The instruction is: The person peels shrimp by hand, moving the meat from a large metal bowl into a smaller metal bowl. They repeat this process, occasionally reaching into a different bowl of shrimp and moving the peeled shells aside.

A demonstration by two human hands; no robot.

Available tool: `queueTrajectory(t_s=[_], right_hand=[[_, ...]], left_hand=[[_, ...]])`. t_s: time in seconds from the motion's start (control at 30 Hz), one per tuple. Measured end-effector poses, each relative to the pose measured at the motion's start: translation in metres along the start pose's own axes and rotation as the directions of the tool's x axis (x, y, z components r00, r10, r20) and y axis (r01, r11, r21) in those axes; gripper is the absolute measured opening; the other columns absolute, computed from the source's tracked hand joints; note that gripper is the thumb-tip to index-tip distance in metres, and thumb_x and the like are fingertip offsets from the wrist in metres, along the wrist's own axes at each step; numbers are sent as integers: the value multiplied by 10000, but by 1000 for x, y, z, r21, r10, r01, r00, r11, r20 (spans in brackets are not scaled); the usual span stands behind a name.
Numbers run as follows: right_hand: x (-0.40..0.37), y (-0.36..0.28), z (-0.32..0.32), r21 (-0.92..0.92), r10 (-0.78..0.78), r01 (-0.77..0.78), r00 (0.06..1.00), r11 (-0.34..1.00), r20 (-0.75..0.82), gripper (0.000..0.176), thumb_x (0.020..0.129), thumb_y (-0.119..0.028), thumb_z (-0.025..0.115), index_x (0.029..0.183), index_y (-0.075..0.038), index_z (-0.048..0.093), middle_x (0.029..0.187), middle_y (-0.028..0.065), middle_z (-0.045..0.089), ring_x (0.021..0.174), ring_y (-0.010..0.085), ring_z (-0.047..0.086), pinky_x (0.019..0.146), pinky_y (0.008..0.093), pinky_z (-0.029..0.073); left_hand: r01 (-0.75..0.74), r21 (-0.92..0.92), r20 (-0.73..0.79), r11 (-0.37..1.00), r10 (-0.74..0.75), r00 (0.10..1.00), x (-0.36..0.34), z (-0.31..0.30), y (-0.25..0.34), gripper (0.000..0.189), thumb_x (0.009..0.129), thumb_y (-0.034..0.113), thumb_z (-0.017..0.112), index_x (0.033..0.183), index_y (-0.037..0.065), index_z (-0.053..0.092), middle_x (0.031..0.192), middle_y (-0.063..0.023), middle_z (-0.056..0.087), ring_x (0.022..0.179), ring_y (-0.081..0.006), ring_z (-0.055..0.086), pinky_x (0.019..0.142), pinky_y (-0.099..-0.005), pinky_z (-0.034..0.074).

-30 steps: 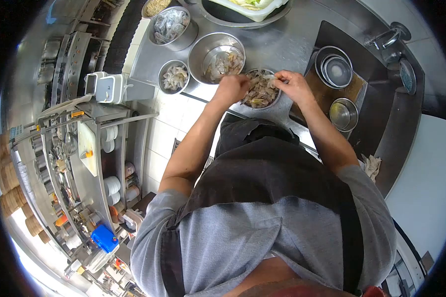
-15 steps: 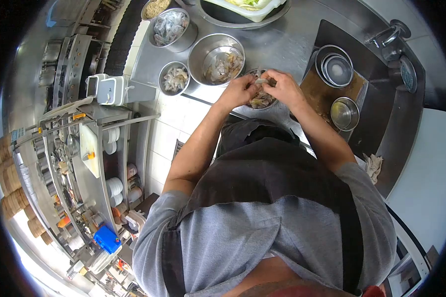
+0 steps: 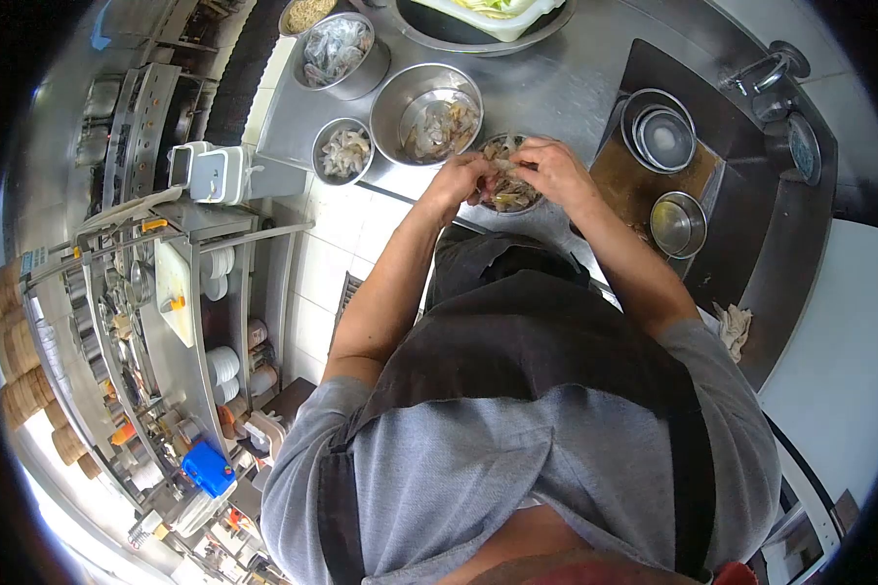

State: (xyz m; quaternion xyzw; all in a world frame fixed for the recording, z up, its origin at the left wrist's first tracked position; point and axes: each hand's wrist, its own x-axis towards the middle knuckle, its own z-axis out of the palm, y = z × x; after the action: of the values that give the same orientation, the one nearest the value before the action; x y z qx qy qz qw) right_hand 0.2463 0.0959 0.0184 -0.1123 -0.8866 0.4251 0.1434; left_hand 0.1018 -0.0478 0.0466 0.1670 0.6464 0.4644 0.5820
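Left hand (image 3: 458, 180) and right hand (image 3: 553, 171) jointly pinch one shrimp (image 3: 502, 166) directly above the shrimp bowl (image 3: 509, 198).

Small round stainless-steel bowl (image 3: 510, 203) stood upright at near edge of steel worktop (image 3: 566, 88), heaped with pale grey-brown raw shrimp (image 3: 502, 195). One pale shrimp piece (image 3: 503, 165) sat pinched just above heap.

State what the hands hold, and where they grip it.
Left hand and right hand pinch one shrimp between fingertips above the bowl; grip point unclear.
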Motion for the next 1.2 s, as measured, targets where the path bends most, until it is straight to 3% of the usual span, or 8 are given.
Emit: queueTrajectory(t_s=[0.13,0.33,0.4,0.6,0.87,1.03,1.17,1.2], right_hand=[[2,3,9,-133,-69,63,997,989,-43,218,754,-167,704,899,-6,683,854,138,614,865,327,602,776,395,480],[2,3,12,86,28,-19,993,996,-112,185,750,-162,706,855,-11,686,865,118,620,850,314,593,774,398,482],[2,6,10,-38,-120,117,989,992,-91,191,756,-163,697,892,-29,685,879,98,623,854,293,594,776,387,467],[-5,16,12,-311,-64,75,997,947,47,173,767,-217,704,890,-96,709,867,68,617,912,267,589,837,378,459],[-5,1,13,12,81,-80,995,997,-56,232,768,-221,715,922,-52,676,968,119,620,958,314,590,836,400,473],[-13,7,5,-88,21,-27,998,996,-61,238,764,-198,716,913,-22,656,1049,132,614,987,333,587,860,409,477],[-16,11,10,-132,-13,3,997,991,-77,233,780,-122,679,995,-36,662,1138,143,592,1052,334,573,907,398,471],[-17,9,10,-143,12,-23,997,989,-82,247,787,-99,662,1027,-43,664,1169,144,584,1076,332,568,920,394,468]], left_hand=[[5,-29,-1,1000,-5,1000,0,1,-3,160,873,152,492,760,51,541,678,-48,550,554,-132,508,482,-246,342],[-4,-92,-5,996,4,1000,-4,-7,2,148,849,140,474,748,51,536,670,-49,541,562,-141,498,486,-266,329],[-3,-115,-6,993,2,1000,-1,-9,-4,150,838,132,473,735,49,545,656,-52,548,548,-148,503,473,-270,341],[71,-136,-48,988,-78,996,-2,-18,0,163,841,144,475,744,48,565,665,-55,560,554,-154,505,486,-271,344],[-13,-202,-51,979,3,999,-12,-14,16,151,842,178,546,790,46,598,702,-44,588,601,-140,546,490,-250,356],[-292,117,-490,949,311,814,-28,-100,37,158,848,159,548,793,36,631,662,-44,607,546,-111,518,500,-246,373],[210,676,-655,706,446,609,10,-213,-4,369,801,307,608,894,-43,678,830,-203,685,802,-343,662,731,-415,514],[212,673,-660,709,446,604,14,-229,-12,369,801,307,608,894,-43,678,830,-203,685,802,-343,662,731,-415,514]])
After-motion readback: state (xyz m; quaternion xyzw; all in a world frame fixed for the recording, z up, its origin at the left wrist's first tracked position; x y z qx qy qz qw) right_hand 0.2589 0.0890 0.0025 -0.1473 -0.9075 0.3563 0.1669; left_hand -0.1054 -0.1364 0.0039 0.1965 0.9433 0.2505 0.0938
